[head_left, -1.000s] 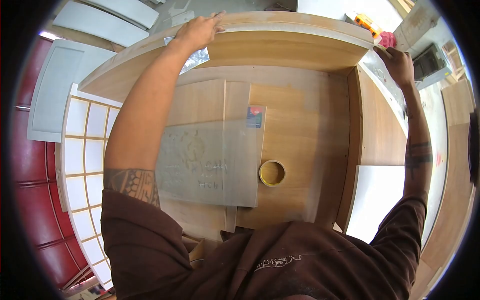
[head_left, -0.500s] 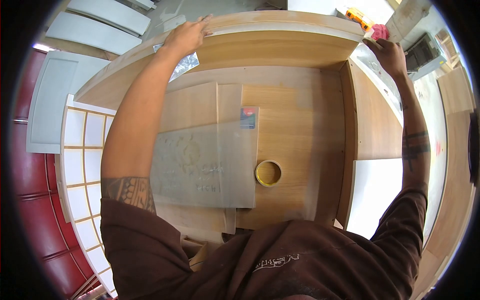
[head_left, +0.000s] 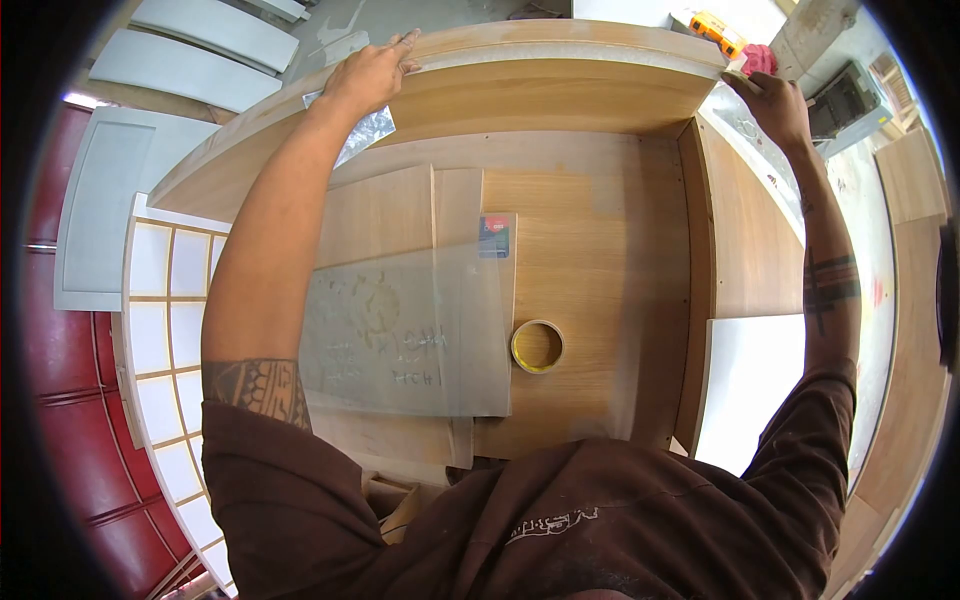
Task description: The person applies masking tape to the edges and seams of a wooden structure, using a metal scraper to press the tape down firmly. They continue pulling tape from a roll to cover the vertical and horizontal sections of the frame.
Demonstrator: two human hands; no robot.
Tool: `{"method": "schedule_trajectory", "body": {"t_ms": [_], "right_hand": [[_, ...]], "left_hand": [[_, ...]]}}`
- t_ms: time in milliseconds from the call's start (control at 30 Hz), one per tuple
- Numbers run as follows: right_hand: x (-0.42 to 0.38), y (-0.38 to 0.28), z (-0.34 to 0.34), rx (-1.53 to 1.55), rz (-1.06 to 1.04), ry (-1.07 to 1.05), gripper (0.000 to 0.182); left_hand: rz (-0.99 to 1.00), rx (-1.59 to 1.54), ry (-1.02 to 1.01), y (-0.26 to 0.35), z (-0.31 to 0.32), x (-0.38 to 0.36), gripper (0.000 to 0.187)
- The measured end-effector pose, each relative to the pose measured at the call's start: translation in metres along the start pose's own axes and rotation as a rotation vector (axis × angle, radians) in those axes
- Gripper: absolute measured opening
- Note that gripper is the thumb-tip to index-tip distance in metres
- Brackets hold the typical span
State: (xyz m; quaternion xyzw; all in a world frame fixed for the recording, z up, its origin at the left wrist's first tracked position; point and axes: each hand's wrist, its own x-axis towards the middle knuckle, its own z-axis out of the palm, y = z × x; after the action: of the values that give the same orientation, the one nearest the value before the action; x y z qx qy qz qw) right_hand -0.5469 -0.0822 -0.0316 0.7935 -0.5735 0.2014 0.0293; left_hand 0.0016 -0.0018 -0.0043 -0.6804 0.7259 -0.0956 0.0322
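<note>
A long wooden panel (head_left: 540, 95) forms the far side of an open wooden cabinet, with a pale strip (head_left: 560, 57) along its upper edge. Near the left end of that strip, my left hand (head_left: 370, 78) is closed over the edge, index finger along the top. A crinkled, shiny clear sheet (head_left: 368, 137) shows beneath its wrist. Over at the panel's right corner, my right hand (head_left: 770, 105) is closed with its fingertips at the edge. Whether a small item is also pinched in its fingers, I cannot tell.
Inside the cabinet lie a tape roll (head_left: 538, 347), thin boards (head_left: 385, 215), a translucent sheet with writing (head_left: 390, 330) and a blue-and-red card (head_left: 494, 237). Left stand a white gridded panel (head_left: 150, 335) and grey door (head_left: 125, 210). An orange item (head_left: 717, 33) and pink cloth (head_left: 760, 58) lie beyond.
Both hands stay nearly where they were at the panel's edge. The view has shifted very slightly.
</note>
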Motion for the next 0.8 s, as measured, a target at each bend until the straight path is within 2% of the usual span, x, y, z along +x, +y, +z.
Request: {"method": "schedule_trajectory", "body": {"t_ms": [400,500,700,800], "right_hand": [[0.002,0.004,0.001,-0.01,-0.016,0.012,0.056],[0.0,0.005,0.005,-0.013,-0.037,0.108,0.06],[-0.002,0.003,0.0,0.023,0.027,0.022,0.06],[-0.002,0.008,0.004,0.006,-0.011,0.035,0.06]], "left_hand": [[0.051,-0.041,0.039,-0.005,0.003,0.003,0.054],[0.04,-0.048,-0.013,0.003,-0.004,0.002,0.055],[0.038,-0.056,-0.017,-0.003,0.001,0.007,0.055],[0.01,-0.062,-0.039,0.001,-0.004,0.007,0.056]]}}
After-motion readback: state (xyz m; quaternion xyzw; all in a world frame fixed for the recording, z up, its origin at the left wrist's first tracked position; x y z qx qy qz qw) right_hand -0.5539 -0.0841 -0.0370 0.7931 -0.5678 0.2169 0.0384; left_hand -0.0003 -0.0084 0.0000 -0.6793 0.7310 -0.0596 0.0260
